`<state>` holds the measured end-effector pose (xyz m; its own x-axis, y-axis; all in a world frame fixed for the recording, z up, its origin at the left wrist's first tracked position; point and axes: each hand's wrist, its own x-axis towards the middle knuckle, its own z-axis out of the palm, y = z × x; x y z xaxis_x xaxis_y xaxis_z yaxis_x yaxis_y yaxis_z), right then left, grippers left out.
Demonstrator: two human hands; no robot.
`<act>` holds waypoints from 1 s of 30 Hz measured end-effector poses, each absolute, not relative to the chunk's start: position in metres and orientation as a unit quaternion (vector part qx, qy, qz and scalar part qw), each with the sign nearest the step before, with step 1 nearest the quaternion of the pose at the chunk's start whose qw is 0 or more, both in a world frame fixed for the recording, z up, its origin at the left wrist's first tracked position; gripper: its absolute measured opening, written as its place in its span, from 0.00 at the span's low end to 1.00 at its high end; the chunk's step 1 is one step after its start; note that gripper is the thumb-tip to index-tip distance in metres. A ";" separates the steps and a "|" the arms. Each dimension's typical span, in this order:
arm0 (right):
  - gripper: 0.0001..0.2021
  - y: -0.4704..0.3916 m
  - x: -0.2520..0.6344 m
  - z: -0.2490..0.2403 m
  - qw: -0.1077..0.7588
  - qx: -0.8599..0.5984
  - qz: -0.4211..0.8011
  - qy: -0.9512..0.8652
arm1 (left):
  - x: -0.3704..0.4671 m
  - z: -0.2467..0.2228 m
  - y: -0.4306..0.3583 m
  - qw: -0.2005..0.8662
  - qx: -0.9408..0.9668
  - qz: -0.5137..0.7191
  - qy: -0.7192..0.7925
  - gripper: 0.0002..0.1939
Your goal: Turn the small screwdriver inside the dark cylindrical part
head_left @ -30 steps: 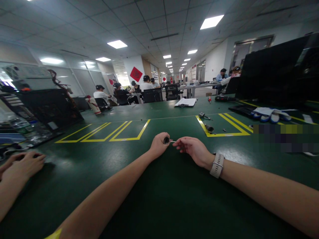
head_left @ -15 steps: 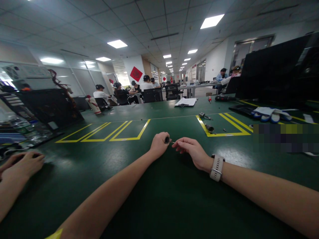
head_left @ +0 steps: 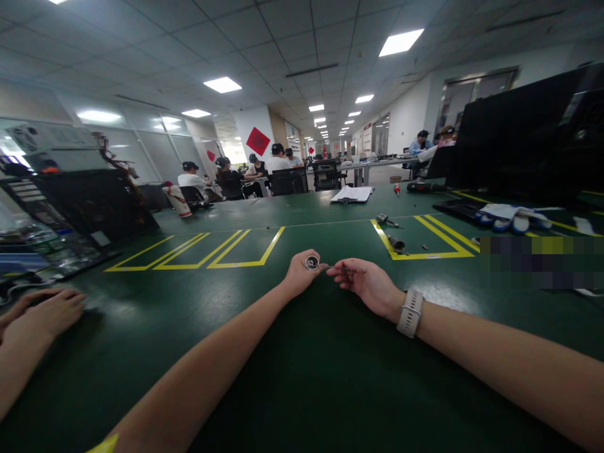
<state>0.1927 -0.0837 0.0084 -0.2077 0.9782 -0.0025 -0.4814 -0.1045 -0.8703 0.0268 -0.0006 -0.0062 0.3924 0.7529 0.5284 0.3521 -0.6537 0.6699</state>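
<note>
Table (head_left: 302, 384) is a deep dark green, with bright yellow tape (head_left: 238, 265) making boxy outlines on it. The round part (head_left: 312, 262) has a silvery rim and a darker inside, and the thin tool (head_left: 336, 268) looks metallic grey. Watch strap (head_left: 410, 313) is pale greige. Gloves (head_left: 514, 216) are white and blue, the screen (head_left: 523, 138) is black, the poster (head_left: 258, 141) is red with a darker design, and the ceiling (head_left: 283, 28) is grey with a grid pattern.

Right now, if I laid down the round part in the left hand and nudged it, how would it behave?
The round part might roll if on its side, given its circular rim. That shiny rim suggests it's stiff. Weight is unclear: the left hand hides most of it.
</note>
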 end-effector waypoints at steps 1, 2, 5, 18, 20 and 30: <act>0.06 -0.084 0.192 0.008 0.550 -0.321 0.661 -0.397 | 0.027 -0.006 0.000 0.223 0.802 0.429 0.351 0.12; 0.06 -0.085 0.191 0.007 0.557 -0.326 0.647 -0.405 | 0.026 -0.006 0.000 0.208 0.804 0.425 0.359 0.12; 0.07 -0.088 0.189 0.006 0.565 -0.350 0.597 -0.450 | 0.027 -0.004 -0.003 0.134 0.822 0.393 0.390 0.09; 0.07 -0.085 0.195 0.007 0.525 -0.335 0.653 -0.432 | 0.027 -0.004 -0.004 0.168 0.839 0.377 0.354 0.11; 0.07 -0.085 0.195 0.006 0.529 -0.333 0.652 -0.429 | 0.027 -0.005 -0.003 0.188 0.834 0.383 0.350 0.11; 0.07 -0.089 0.191 0.007 0.587 -0.343 0.597 -0.425 | 0.027 -0.001 -0.005 0.111 0.823 0.359 0.426 0.07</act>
<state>0.1906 -0.0891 0.0071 -0.0759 0.9931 0.0897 -0.4095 0.0510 -0.9109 0.0271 -0.0053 -0.0012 0.3792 0.7813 0.4958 0.6215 -0.6120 0.4891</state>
